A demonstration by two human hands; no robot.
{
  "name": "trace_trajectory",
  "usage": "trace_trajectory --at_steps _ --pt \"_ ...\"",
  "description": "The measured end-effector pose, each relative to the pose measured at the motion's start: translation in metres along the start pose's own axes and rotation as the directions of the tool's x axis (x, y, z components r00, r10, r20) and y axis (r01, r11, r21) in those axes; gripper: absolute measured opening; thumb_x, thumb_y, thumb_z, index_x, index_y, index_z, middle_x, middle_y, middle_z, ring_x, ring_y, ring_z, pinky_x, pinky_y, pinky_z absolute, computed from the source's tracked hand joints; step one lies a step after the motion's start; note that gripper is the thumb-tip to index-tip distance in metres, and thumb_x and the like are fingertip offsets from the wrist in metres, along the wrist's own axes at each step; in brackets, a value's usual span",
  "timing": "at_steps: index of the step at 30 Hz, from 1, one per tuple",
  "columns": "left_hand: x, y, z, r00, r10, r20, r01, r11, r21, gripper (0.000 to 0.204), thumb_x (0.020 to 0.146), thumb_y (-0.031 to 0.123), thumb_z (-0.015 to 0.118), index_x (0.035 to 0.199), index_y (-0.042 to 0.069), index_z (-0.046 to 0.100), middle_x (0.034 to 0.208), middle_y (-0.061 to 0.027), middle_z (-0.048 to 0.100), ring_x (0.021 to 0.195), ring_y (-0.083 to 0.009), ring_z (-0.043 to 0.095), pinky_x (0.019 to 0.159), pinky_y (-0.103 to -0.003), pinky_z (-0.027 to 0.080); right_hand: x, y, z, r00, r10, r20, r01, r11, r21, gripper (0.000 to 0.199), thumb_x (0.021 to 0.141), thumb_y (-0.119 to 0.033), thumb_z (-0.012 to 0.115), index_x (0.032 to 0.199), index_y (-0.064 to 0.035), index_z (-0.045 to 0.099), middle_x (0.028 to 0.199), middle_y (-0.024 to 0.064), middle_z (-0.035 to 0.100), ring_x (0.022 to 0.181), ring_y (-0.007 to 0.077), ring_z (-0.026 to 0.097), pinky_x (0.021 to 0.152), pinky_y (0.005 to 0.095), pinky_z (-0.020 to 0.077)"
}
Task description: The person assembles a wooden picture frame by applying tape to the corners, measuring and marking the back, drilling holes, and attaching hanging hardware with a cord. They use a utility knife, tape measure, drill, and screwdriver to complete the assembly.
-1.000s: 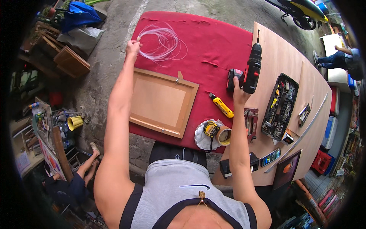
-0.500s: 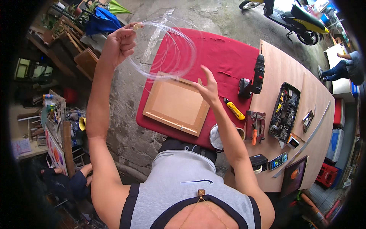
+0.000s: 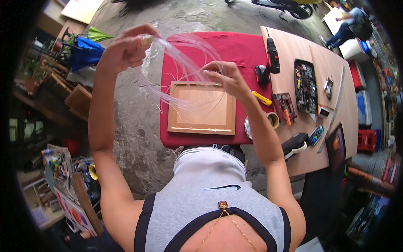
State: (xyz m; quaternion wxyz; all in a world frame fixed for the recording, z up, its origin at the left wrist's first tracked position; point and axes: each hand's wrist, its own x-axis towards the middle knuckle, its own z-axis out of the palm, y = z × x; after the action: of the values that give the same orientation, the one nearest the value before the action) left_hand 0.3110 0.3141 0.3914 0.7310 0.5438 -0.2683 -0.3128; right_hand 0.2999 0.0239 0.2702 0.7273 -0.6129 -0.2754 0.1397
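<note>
My left hand [image 3: 126, 50] is raised and pinches one end of a coil of clear plastic line [image 3: 176, 75]. My right hand [image 3: 224, 77] holds the same coil at its other side, above a red cloth [image 3: 235, 48]. The loops hang between both hands. Below them a wooden picture frame [image 3: 201, 108] lies back side up on the cloth.
To the right, a wooden board [image 3: 336, 101] carries a cordless drill [image 3: 270, 59], a yellow-handled tool [image 3: 262, 98], an open bit case [image 3: 305, 86], tape rolls [image 3: 273, 119] and small boxes. Another person [image 3: 350, 25] crouches at the far right. Clutter and frames stand at the left.
My right hand left the drill and came up to the coil. My left hand lifted the coil off the cloth and brought it nearer; both hands hold it now.
</note>
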Motion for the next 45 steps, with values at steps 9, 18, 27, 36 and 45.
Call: trace_trajectory --at_steps 9,18,27,36,45 --pt "0.011 -0.01 -0.002 0.999 -0.03 0.037 -0.003 0.737 0.676 0.024 0.093 0.023 0.056 0.093 0.001 0.065 0.061 0.0064 0.045 0.053 0.0 0.033 0.045 -0.019 0.024 -0.062 -0.065 -0.028 0.968 -0.053 -0.247 -0.066 0.891 -0.449 0.017 0.086 -0.016 0.066 0.092 0.0005 0.068 0.065 -0.0073 0.053 0.058 -0.0003 0.041 0.05 0.0177 0.0336" --pt "0.03 -0.013 0.004 0.969 0.232 0.082 -0.16 0.341 0.926 0.02 0.091 0.019 0.059 0.101 0.003 0.065 0.075 -0.002 0.062 0.06 -0.0056 0.051 0.055 -0.023 0.043 -0.098 -0.153 -0.03 0.889 -0.106 -0.445 -0.242 0.716 -0.654 0.023 0.091 -0.022 0.058 0.095 -0.0023 0.069 0.077 0.0004 0.065 0.061 0.0021 0.047 0.05 0.0181 0.0352" --pt "0.037 -0.004 -0.012 0.758 0.628 0.174 -0.051 -0.209 0.977 0.017 0.086 0.024 0.066 0.098 0.012 0.069 0.075 0.0012 0.059 0.06 -0.0054 0.047 0.055 -0.019 0.038 -0.132 -0.196 -0.032 0.841 -0.063 -0.538 -0.315 0.751 -0.58 0.021 0.091 -0.02 0.057 0.094 -0.0027 0.068 0.057 -0.0082 0.041 0.05 -0.0018 0.03 0.044 0.0177 0.0186" --pt "0.006 -0.006 -0.024 0.628 0.777 0.044 0.111 -0.146 0.983 0.015 0.081 0.021 0.07 0.096 0.016 0.072 0.061 0.0018 0.047 0.051 -0.006 0.039 0.047 -0.023 0.032 -0.227 -0.19 -0.042 0.756 0.076 -0.651 -0.446 0.787 -0.426 0.027 0.084 -0.022 0.064 0.093 0.0025 0.066 0.058 -0.0058 0.046 0.05 0.0002 0.037 0.046 0.0169 0.0245" --pt "0.027 -0.04 0.056 0.551 0.802 0.229 -0.257 -0.098 0.961 0.021 0.071 0.007 0.077 0.091 0.011 0.073 0.06 0.0023 0.05 0.052 -0.0053 0.043 0.044 -0.021 0.031 -0.172 -0.119 -0.01 0.959 -0.094 -0.268 -0.066 0.844 -0.532 0.068 0.078 -0.038 0.072 0.124 0.0069 0.05 0.117 0.0159 0.06 0.11 0.0198 0.056 0.093 0.0294 0.043"
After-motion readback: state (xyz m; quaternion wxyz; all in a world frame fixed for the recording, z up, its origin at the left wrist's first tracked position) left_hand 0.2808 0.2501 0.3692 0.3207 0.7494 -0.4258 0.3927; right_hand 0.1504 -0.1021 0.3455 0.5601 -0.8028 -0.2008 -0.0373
